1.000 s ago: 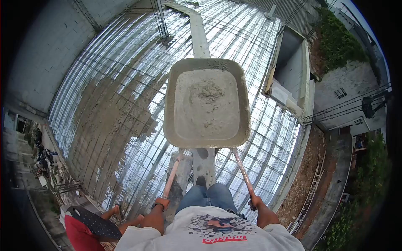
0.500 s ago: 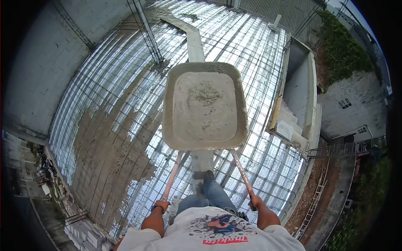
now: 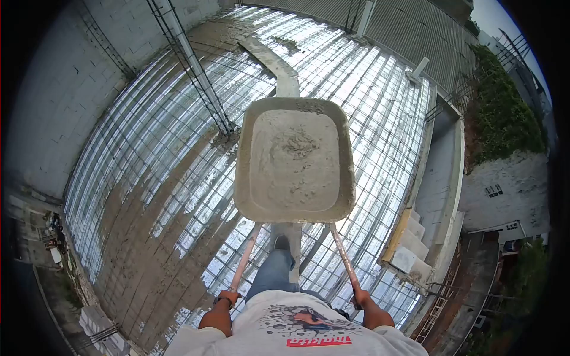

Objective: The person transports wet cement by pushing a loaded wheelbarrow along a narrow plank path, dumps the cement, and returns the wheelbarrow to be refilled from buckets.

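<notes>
The barrow (image 3: 241, 172) has advanced along the plank (image 3: 288, 86), nearing the column (image 3: 192, 59). I wrap the left hand (image 3: 228, 296) and right hand (image 3: 360, 298) around the handles (image 3: 244, 261), barrow directly ahead of both. I judge the step as pushing; the next move calls for level handles.

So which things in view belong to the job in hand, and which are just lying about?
Job:
left hand and right hand, on the handles
wheelbarrow, loaded with grey mix
walkway under it
steel mesh, partly covered

Apparently just around:
ladder, lower right
greenery, upper right
</notes>
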The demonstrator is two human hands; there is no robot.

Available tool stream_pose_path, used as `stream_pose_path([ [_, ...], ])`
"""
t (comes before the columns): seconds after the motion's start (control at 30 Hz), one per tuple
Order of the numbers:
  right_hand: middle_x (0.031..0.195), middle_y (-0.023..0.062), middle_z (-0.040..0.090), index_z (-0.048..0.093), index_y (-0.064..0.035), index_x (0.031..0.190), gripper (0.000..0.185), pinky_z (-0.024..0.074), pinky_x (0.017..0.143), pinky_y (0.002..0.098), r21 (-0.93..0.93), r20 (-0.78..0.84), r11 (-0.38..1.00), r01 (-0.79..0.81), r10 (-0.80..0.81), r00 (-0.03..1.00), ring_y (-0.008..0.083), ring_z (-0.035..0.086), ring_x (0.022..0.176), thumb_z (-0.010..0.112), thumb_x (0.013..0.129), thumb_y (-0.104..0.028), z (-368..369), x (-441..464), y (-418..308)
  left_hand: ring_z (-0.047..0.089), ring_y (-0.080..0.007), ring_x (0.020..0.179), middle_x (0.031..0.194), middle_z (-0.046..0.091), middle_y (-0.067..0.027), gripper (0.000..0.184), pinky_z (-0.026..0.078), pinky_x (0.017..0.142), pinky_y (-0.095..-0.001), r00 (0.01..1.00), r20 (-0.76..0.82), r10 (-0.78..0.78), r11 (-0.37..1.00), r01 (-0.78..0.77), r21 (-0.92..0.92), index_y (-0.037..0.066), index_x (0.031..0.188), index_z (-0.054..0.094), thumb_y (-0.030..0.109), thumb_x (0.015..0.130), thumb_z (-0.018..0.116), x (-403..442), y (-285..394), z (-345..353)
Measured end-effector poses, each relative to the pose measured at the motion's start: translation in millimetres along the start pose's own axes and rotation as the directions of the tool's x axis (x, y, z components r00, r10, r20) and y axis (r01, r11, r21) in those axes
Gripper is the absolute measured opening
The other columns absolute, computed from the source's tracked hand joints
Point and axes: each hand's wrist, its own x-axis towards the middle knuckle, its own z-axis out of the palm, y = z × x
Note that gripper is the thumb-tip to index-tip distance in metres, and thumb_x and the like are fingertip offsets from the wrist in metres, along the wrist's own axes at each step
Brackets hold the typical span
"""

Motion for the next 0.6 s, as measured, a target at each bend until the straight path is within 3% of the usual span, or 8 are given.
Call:
stream_pose_path([
  [0.07, 0.072, 0.0151, 0.062, 0.066, 0.0081, 0.084, 0.106, 0.0449, 0.052, 0.0391, -0.002, 0.031, 1.000, -0.002, 0.002, 1.000, 0.0254, 0.059, 0.060, 0.035, 0.071, -0.092, -28, -3, -80, 0.061, -0.0294, 0.114, 0.126, 0.062, -0.0146, 0.058, 0.049, 0.097, -0.0378, 0.996, 0.069, -0.050, 0.996, 0.055, -0.068, 0.023, 0.125, 0.063, 0.057, 0.078, 0.062, 20, 16, -67],
  [0.27, 0.075, 0.0147, 0.062, 0.065, 0.0060, 0.089, 0.101, 0.0450, 0.051, 0.0401, 0.040, 0.021, 0.998, -0.052, 0.051, 0.998, 0.0256, 0.058, 0.058, 0.038, 0.072, -0.090, -95, 37, -277, 0.068, -0.0275, 0.098, 0.111, 0.069, -0.0047, 0.034, 0.053, 0.087, -0.0389, 0.982, -0.051, 0.182, 0.946, -0.160, 0.281, 0.035, 0.121, 0.064, 0.035, 0.087, 0.058, 49, 71, -269],
  [0.37, 0.075, 0.0143, 0.063, 0.065, 0.0062, 0.089, 0.100, 0.0455, 0.052, 0.0397, 0.022, 0.015, 0.999, -0.026, 0.026, 1.000, 0.0254, 0.059, 0.060, 0.039, 0.073, -0.089, -126, 63, -377, 0.067, -0.0290, 0.098, 0.113, 0.068, -0.0078, 0.037, 0.052, 0.087, -0.0393, 0.993, -0.009, 0.118, 0.987, -0.116, 0.115, 0.035, 0.121, 0.063, 0.042, 0.085, 0.061, 94, 96, -347],
  [0.43, 0.075, 0.0144, 0.063, 0.066, 0.0069, 0.090, 0.100, 0.0461, 0.053, 0.0397, 0.024, 0.013, 0.998, -0.054, 0.054, 0.998, 0.0255, 0.060, 0.061, 0.040, 0.074, -0.089, -143, 94, -429, 0.067, -0.0291, 0.098, 0.114, 0.068, -0.0104, 0.040, 0.052, 0.087, -0.0392, 0.986, 0.078, -0.145, 0.951, 0.161, -0.265, 0.031, 0.120, 0.064, 0.045, 0.083, 0.061, 116, 119, -401],
  [0.5, 0.081, 0.0170, 0.066, 0.067, 0.0090, 0.096, 0.106, 0.0479, 0.056, 0.0398, -0.057, -0.005, 0.998, -0.034, 0.033, 0.999, 0.0262, 0.064, 0.066, 0.037, 0.073, -0.090, -166, 125, -486, 0.067, -0.0294, 0.098, 0.113, 0.068, -0.0133, 0.041, 0.052, 0.087, -0.0393, 0.972, 0.084, -0.218, 0.888, 0.233, -0.397, 0.026, 0.117, 0.066, 0.047, 0.082, 0.060, 136, 146, -456],
  [0.53, 0.076, 0.0163, 0.065, 0.066, 0.0073, 0.087, 0.104, 0.0463, 0.053, 0.0388, -0.100, -0.075, 0.995, 0.027, -0.035, 0.997, 0.0263, 0.061, 0.061, 0.036, 0.072, -0.091, -177, 163, -509, 0.067, -0.0298, 0.098, 0.111, 0.068, -0.0149, 0.042, 0.052, 0.087, -0.0396, 0.985, -0.001, -0.175, 0.920, 0.163, -0.357, 0.022, 0.114, 0.068, 0.048, 0.082, 0.059, 159, 150, -470],
  [0.57, 0.070, 0.0156, 0.063, 0.065, 0.0055, 0.078, 0.103, 0.0446, 0.051, 0.0378, -0.148, -0.135, 0.987, 0.061, -0.082, 0.987, 0.0264, 0.058, 0.056, 0.035, 0.071, -0.092, -184, 199, -517, 0.067, -0.0305, 0.098, 0.110, 0.069, -0.0158, 0.042, 0.051, 0.087, -0.0406, 0.968, 0.108, -0.227, 0.864, 0.251, -0.436, 0.017, 0.110, 0.069, 0.047, 0.083, 0.055, 153, 165, -510],
  [0.6, 0.070, 0.0156, 0.064, 0.066, 0.0043, 0.073, 0.102, 0.0461, 0.052, 0.0384, -0.097, -0.018, 0.995, -0.012, 0.010, 1.000, 0.0258, 0.059, 0.056, 0.035, 0.070, -0.093, -210, 140, -584, 0.067, -0.0313, 0.099, 0.108, 0.069, -0.0167, 0.045, 0.050, 0.088, -0.0416, 0.937, 0.216, -0.276, 0.798, 0.348, -0.493, 0.011, 0.106, 0.070, 0.046, 0.084, 0.052, 120, 191, -574],
])
